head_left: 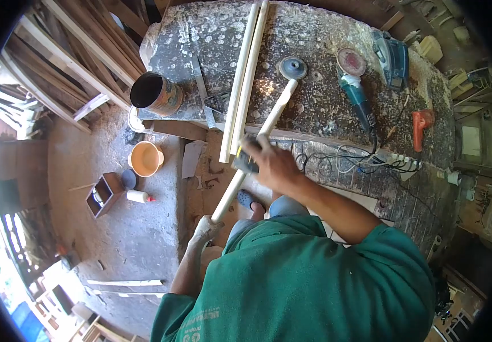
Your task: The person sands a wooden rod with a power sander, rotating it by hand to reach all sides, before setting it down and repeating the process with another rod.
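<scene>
A pale wooden pole [230,196] slants from my lap up to the worktable, its far end lying over the table edge. My left hand [207,229] is wrapped round its lower end. Around the middle of the pole, my right hand [274,166] grips a dark block [245,164] with a yellow strip, pressed against the wood. The face of the block against the pole is hidden. Two more pale poles [243,85] lie side by side on the table, left of the held one, and stick out past its edge.
The speckled worktable [320,57] bears a round blue disc [293,68], a green grinder [355,94], a blue power tool [391,60], an orange tool [421,128], a metal strip [201,85] and a rusty can [166,97]. Cables hang at its edge. Left stand an orange bucket [146,159] and a white bottle [138,196].
</scene>
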The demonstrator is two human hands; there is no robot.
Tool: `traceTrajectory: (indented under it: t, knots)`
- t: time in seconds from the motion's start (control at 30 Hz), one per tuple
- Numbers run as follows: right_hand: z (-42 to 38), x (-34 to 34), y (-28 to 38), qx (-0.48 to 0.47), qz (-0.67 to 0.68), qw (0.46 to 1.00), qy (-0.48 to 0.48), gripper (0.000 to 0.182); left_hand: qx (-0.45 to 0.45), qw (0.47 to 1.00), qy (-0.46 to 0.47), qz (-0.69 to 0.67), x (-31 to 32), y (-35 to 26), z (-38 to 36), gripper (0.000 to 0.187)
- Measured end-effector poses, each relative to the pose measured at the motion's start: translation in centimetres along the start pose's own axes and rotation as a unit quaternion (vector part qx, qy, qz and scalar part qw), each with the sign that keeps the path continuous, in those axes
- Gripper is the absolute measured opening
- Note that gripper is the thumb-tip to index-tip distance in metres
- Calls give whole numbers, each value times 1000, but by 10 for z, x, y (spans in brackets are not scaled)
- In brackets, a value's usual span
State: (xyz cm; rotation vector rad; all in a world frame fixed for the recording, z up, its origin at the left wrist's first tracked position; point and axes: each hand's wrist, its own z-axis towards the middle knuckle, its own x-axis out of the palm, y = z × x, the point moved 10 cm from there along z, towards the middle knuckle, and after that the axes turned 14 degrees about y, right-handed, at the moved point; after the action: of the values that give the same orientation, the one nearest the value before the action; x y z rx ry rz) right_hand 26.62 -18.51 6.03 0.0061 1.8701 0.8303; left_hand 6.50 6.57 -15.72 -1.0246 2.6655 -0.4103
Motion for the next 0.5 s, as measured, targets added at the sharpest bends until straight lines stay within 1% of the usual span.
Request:
traceTrajectory:
  t: [0.07,0.13,0.2,0.27,0.3,0.37,0.4,0.43,0.47,0.5]
  knots:
    - [13,-24,-41,88,-45,995,-27,66,18,999,-34,32,-2,2,2,38]
    - [30,-65,-99,210,-29,977,-6,82,13,998,-47,31,-1,-9,-8,40]
    - [45,-91,-168,263,10,964,-47,85,13,998,-53,44,1,-13,-12,40]
    - [49,-122,-194,263,-62,958,-99,85,12,997,-58,47,3,-15,-16,40]
    - [50,-134,-188,248,-90,956,-128,84,10,997,-57,51,2,-16,-17,40]
    - [42,-117,-185,269,-41,956,-105,85,7,997,-55,55,-2,-18,-18,40]
    - [35,-109,-171,280,-16,955,-93,85,5,997,-55,55,-4,-18,-18,39]
    - [32,-90,-157,257,-5,963,-79,82,2,997,-54,55,-4,-17,-19,39]
    - [29,-69,-140,172,-48,977,-116,76,3,997,-55,59,-5,-17,-18,39]
    - [20,-58,-104,150,-44,982,-106,74,4,996,-56,65,-6,-17,-18,38]
